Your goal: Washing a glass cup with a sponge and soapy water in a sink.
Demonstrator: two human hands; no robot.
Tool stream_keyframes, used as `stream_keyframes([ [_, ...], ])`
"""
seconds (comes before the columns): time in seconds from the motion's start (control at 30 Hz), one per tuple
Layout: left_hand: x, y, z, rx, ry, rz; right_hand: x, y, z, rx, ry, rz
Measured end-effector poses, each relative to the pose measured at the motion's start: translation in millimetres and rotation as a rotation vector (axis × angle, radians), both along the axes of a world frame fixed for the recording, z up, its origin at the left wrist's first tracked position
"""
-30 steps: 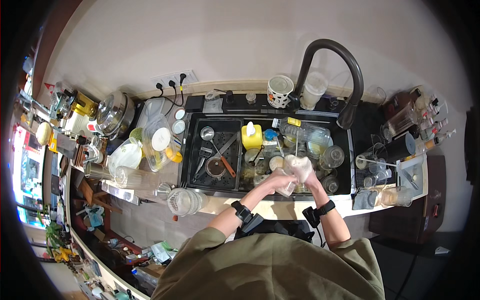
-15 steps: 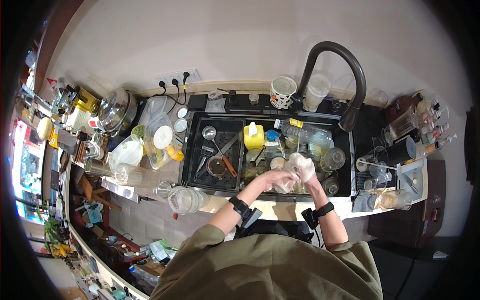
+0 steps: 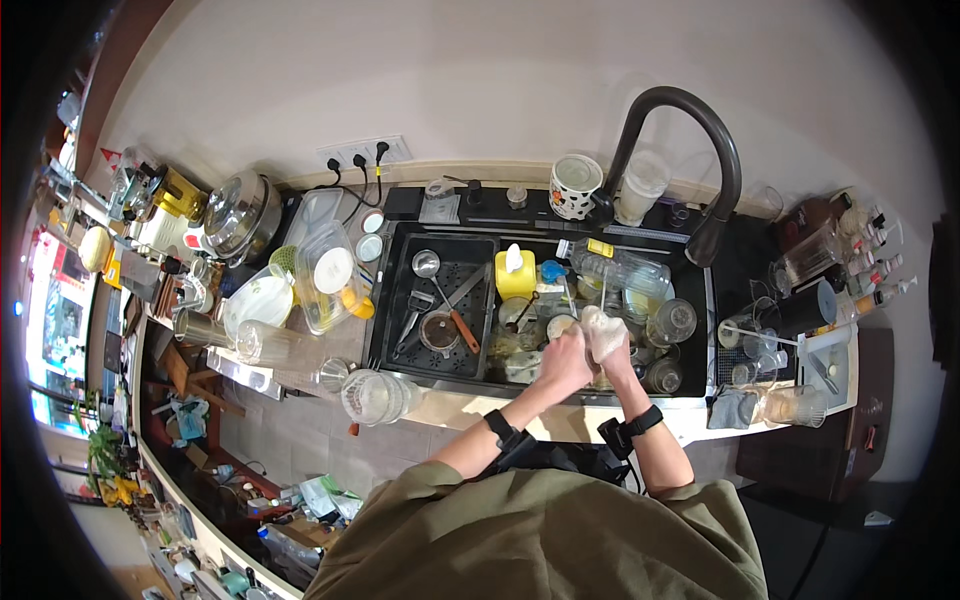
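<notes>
Here is the foamy white bundle (image 3: 604,327), up over the front of the right compartment of the dark sink (image 3: 462,366). The right grip (image 3: 613,352) sits right against it, but the bundle covers those fingertips, so how tightly they close cannot be told. The left grip (image 3: 567,362) is curled close alongside, knuckles up, and whatever it may hold is hidden from this angle.

Just behind, the compartment is crowded: a yellow container (image 3: 516,275) with a white top, a clear plastic bottle (image 3: 622,268) lying on its side, and over to the right a glass jar (image 3: 676,320).

Across in the left compartment lie a ladle (image 3: 426,263), a round strainer (image 3: 438,332) and an orange handle (image 3: 465,331). Arching above it all, the dark faucet (image 3: 733,165), with a spotted tub (image 3: 575,188) near its base.

Out on the bench (image 3: 446,406), ribbed clear cups (image 3: 376,397) stand to the left; away right, a grey cloth (image 3: 732,409) lies beside a ribbed glass (image 3: 797,405).
</notes>
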State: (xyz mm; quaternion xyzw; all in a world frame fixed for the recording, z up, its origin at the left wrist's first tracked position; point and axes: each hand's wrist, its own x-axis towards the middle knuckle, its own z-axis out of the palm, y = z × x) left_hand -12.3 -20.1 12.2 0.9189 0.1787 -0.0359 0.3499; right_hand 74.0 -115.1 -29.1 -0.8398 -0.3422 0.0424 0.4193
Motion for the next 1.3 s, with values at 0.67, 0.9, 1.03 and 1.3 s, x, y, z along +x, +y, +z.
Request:
stream_keyframes([
  [0.67, 0, -10, -14, 0.006, -0.25, 0.094, -5, 5, 29, -0.213, -0.1, -0.018],
  [0.9, 3, 43, -21, -1.797, 0.531, 0.144, 7, -7, 25, 0.292, 0.52, 0.127],
  [1.03, 0, 30, -18, -1.686, 0.373, 0.126, 10, -9, 25, 0.221, 0.565, 0.198],
  [1.3, 0, -5, -4, 0.185, -0.102, -0.02, 3, 8, 0, -0.046, 0.047, 0.076],
])
